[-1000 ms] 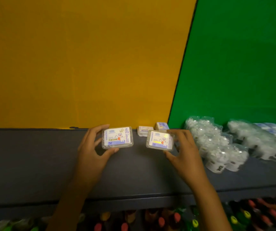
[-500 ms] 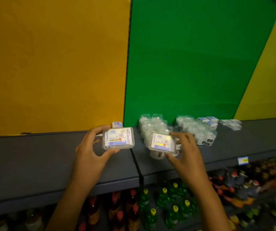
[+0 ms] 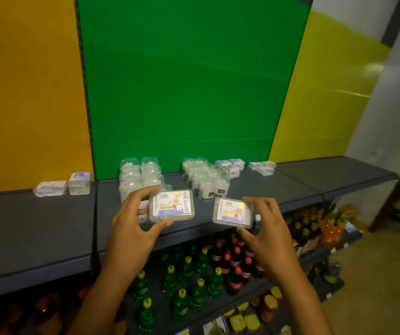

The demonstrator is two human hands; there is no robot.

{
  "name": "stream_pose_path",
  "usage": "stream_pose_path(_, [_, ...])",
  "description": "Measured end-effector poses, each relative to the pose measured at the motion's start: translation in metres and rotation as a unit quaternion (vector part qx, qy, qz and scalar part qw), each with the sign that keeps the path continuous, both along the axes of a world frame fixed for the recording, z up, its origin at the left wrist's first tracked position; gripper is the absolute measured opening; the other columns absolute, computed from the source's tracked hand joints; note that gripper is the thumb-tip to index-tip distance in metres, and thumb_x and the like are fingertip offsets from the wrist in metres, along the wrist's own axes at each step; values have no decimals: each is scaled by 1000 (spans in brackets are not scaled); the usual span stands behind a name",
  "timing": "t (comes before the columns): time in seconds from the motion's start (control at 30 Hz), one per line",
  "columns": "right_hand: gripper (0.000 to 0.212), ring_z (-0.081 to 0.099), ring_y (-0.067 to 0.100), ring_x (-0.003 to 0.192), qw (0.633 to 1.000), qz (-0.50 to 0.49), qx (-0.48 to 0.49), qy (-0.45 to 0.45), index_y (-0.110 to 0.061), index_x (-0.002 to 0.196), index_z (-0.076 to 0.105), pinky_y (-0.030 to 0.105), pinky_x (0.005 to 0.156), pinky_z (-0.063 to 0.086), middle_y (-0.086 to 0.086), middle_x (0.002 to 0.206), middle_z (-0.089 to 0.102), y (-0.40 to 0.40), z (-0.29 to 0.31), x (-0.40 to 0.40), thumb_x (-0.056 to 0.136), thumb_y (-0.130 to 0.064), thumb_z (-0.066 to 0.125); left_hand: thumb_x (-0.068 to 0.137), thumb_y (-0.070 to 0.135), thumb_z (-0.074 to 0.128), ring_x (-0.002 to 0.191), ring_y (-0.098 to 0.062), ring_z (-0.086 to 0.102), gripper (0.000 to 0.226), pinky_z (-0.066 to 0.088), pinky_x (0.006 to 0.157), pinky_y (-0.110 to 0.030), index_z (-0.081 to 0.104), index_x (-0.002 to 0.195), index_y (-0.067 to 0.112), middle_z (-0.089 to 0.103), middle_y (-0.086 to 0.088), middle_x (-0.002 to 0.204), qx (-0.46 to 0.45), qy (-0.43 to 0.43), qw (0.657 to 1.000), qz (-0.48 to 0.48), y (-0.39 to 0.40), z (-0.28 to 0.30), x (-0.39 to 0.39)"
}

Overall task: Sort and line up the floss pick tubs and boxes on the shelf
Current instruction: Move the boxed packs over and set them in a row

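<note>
1. Since half a second ago the view is swinging further right: the green panel [image 3: 186, 88] is now filling the middle, and the shelf's far right end and the floor beyond it are coming into sight, while both hands are still carrying their boxes.
2. The left hand [image 3: 133, 228] is clamping a clear floss pick box [image 3: 171, 205], fingers on its far left corner and thumb under its near edge.
3. The right hand [image 3: 264, 228] is pinching a second box [image 3: 233, 212] the same way, fingers over its right end, thumb beneath.
4. Both boxes are hovering above the front lip of the grey shelf [image 3: 37, 228], labels facing the camera, long axes running left to right; the right one is tilting slightly down to the right.
5. Behind them, two clusters of clear tubs [image 3: 141, 175] are crowding the back of the shelf under the green panel.
6. Two small boxes [image 3: 63, 186] are sitting at the back left.
7. Bare shelf is lying open to the left and at the far right.
</note>
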State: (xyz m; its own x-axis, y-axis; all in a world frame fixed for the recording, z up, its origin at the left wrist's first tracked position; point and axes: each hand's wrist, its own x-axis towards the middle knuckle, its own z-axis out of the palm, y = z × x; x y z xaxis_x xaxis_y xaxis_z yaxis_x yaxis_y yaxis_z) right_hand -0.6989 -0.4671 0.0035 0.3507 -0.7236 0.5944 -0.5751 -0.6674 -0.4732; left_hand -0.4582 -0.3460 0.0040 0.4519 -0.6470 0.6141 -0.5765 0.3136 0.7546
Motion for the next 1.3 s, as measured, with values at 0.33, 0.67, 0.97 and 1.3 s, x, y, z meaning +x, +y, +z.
stream_pose_path(0.33, [60, 50, 2, 99, 999, -49, -4, -19, -28, 127, 52, 12, 67, 45, -10, 120, 42, -67, -4, -71, 75, -14, 79, 70, 12, 83, 113, -6, 54, 64, 48, 90, -22, 53, 121, 37, 57, 13, 124, 8, -31, 999, -38, -94, 0, -59])
stream_pose_path(0.67, [61, 54, 7, 100, 997, -74, -17, -8, -31, 128, 50, 28, 67, 52, -11, 120, 41, -178, -5, -125, 77, -14, 78, 70, 6, 83, 109, -8, 57, 61, 48, 81, -15, 55, 120, 29, 57, 9, 123, 3, -31, 995, -91, -236, 1, -104])
stream_pose_path(0.97, [63, 50, 0, 102, 995, -97, -5, 9, -33, 128, 50, 6, 72, 43, -15, 120, 41, -299, 4, -151, 76, -14, 79, 71, 7, 82, 110, -2, 52, 63, 42, 87, -7, 52, 121, 31, 55, 13, 122, -4, -31, 994, -103, -372, 1, -125])
stream_pose_path(1.3, [62, 53, 2, 105, 997, -80, 25, -3, -31, 128, 52, 7, 76, 44, -14, 121, 43, -402, -14, -164, 75, -14, 80, 68, 8, 84, 109, -12, 59, 63, 55, 86, -44, 55, 120, 26, 59, 6, 121, 18, -28, 996, -88, -476, -20, -138])
